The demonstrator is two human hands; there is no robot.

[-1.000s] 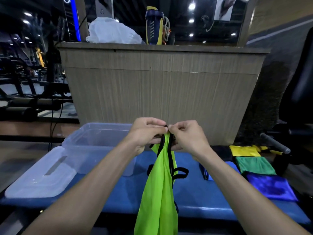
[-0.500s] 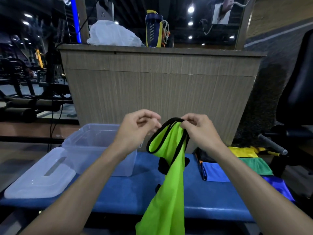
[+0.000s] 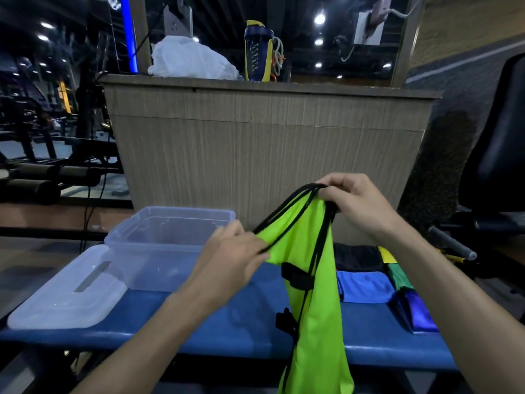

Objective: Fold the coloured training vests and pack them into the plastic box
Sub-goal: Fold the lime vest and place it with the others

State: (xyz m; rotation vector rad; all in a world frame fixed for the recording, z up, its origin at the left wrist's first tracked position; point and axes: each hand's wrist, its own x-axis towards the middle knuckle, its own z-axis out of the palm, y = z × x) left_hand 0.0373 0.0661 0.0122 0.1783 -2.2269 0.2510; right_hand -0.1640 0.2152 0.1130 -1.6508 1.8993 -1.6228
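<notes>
Bench: a blue padded bench (image 3: 227, 322) runs across the foreground, below both hands.
Room: a dim gym with ceiling lights; a wood-grain counter (image 3: 270, 143) stands beyond the hands, and weight machines (image 3: 42, 166) fill the far left.
On the counter: a white plastic bag (image 3: 190, 59) and a blue-and-yellow bottle (image 3: 258, 52), well above and beyond the hands.
Box: a clear plastic box (image 3: 170, 245) sits open on the bench just left of the left hand; its clear lid (image 3: 68, 297) lies flat further left, touching the box.
Vest: a bright green vest (image 3: 315, 308) with black edging hangs from both hands and drops past the bench's front edge.
Left hand: the left hand (image 3: 230, 263) has its fingers curled, pinching the vest's black edge at its lower left; the fingertips are partly hidden by the cloth.
Right hand: the right hand (image 3: 355, 206) has its fingers bent over and grips the bunched black straps at the top of the vest.
Pose: the right hand is higher and further from the body than the left; both forearms reach forward from the bottom corners, and the edging stretches taut between the two hands.
Other cloths: under the right forearm lie a folded black cloth (image 3: 358, 258), a blue one (image 3: 366, 288), a yellow one (image 3: 387, 254), a green one (image 3: 399, 278) and a shiny deep-blue one (image 3: 417, 311), all on the bench.
Right edge: a black padded seat (image 3: 497, 155) stands beyond the right forearm.
</notes>
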